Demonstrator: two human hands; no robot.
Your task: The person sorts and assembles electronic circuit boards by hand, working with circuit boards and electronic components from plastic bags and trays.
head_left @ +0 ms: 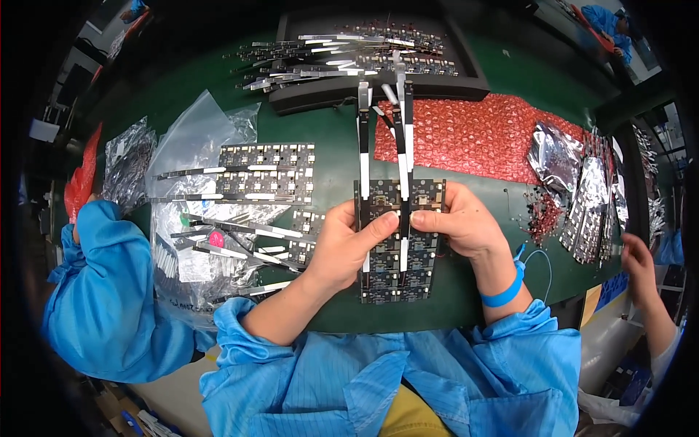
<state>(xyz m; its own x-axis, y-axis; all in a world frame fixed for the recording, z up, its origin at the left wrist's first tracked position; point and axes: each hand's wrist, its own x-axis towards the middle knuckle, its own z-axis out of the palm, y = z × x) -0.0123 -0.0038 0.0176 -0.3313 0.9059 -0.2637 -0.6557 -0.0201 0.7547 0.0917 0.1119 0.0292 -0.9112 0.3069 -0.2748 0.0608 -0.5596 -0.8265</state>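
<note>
Smock (pixel 309 386), 2 inward grips (pixel 344 245) (pixel 466 223) around board (pixel 421 260)

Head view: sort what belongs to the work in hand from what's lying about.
Likely in use:
left hand, right hand
circuit panel, held by both
black-and-white strips over it
similar panels at left

Apparently lying about:
red bubble wrap
clear plastic bag

Blue pinstriped smock (pixel 313 382), bunched sleeves (pixel 251 333), blue right wristband (pixel 504 293), thin cord (pixel 550 272), yellow garment (pixel 413 416) beneath
</note>
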